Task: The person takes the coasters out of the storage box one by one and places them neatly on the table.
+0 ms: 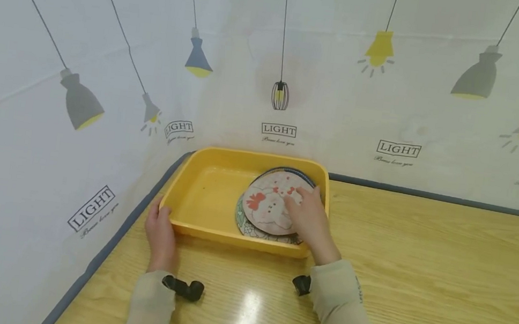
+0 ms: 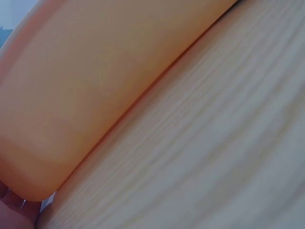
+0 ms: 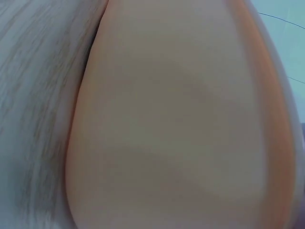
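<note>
A yellow plastic tray (image 1: 209, 193) stands on the wooden table. Stacked in its right half are flat round mats. On top lies a pink mat (image 1: 265, 214) printed with a cartoon face, a red bow and hearts. Under it show a green patterned mat (image 1: 244, 227) and the edge of a dark blue one (image 1: 304, 175). My right hand (image 1: 308, 216) rests on the pink mat's right side, its fingers spread over the top. At the tray's front left corner my left hand (image 1: 163, 234) holds the rim, thumb at the top edge and fingers on the outer wall.
A white sheet (image 1: 333, 111) printed with hanging lamps covers the wall behind and to the left. The tray's back edge lies close to it. Dark trim (image 1: 383, 186) runs along the table's edge. Black wrist mounts (image 1: 185, 289) stick out from the sleeves.
</note>
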A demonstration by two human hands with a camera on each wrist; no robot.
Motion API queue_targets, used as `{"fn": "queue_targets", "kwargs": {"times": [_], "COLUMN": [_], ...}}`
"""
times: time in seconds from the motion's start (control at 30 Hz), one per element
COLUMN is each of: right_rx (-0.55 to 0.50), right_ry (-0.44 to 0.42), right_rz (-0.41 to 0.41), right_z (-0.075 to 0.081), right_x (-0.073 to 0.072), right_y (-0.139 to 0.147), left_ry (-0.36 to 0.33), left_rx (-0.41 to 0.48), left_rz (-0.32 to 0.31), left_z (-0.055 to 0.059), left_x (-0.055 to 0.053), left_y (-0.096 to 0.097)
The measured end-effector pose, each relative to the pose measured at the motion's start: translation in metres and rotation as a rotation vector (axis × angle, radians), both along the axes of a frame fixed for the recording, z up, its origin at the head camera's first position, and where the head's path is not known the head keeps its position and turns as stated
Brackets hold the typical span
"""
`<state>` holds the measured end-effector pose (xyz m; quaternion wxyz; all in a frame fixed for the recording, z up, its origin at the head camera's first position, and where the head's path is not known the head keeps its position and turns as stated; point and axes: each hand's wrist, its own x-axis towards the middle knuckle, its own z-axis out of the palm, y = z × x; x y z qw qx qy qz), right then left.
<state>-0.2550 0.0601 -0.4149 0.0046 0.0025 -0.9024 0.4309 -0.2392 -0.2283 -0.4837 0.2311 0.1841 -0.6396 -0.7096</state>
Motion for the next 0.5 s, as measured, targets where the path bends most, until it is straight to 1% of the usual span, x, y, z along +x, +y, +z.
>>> {"fn": "queue_targets", "kwargs": {"times": [0.13, 0.27, 0.33, 0.4, 0.5], "right_rx": [-0.007, 0.036, 0.094, 0.186, 0.314], "right_ry": [-0.018, -0.024, -0.008, 0.032, 0.111], "right_rz": [-0.005, 0.029, 0.053, 0.095, 0.126], "right_z": [0.0012, 0.0000, -0.0023, -0.0046, -0.0076], "right_x": [0.0012, 0.0003, -0.0011, -0.0027, -0.0035], "right_y": [-0.0001, -0.0010, -0.0021, -0.0040, -0.0070], "left_ry": [-0.007, -0.012, -0.011, -0.012, -0.011], "left_rx": [-0.007, -0.001, 0.009, 0.015, 0.013], "left_rz": [0.005, 0.009, 0.009, 0.009, 0.007], "left_z": [0.0028, 0.0046, 0.0052, 0.0056, 0.0065], "left_x": [0.0013, 0.0025, 0.0030, 0.0034, 0.0038], "left_y": [0.0003, 0.0005, 0.0006, 0.0006, 0.0011]}}
